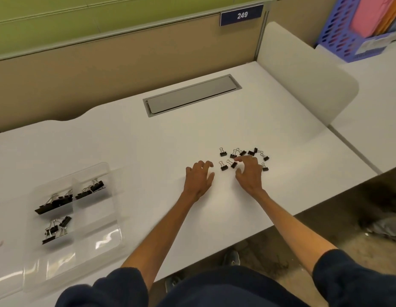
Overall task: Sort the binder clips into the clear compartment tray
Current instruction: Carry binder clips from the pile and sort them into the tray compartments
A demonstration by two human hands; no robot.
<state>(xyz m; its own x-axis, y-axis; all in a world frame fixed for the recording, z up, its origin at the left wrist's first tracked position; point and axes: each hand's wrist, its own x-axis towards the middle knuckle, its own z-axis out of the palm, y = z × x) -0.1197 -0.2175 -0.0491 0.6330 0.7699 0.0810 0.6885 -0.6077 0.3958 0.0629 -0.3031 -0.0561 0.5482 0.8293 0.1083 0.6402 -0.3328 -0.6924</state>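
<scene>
- The white surface carries a loose scatter of small black binder clips at about 3 o'clock from the frame's middle.
- The right hand sits over the near edge of that scatter, fingers spread and curled, thumb and forefinger apart; its fingertips are just beside one small clip, and I cannot tell whether they touch it.
- The left hand lies at 9 o'clock of the right hand, near it but apart, fingers bent and loosely spread, holding nothing, its fingertips on or just above the surface.
- Another small clip lies between the two hands' fingertips.
- The clear compartment tray rests well apart from the hands, at 8 o'clock in the frame.
- Three of its compartments hold clips: large ones in the far-left, medium ones at 2 o'clock of those, and more in the compartment nearer the person.
- A grey cable hatch is set into the surface at 12 o'clock.
- A blue sign reading 249 hangs on the partition beyond it.
</scene>
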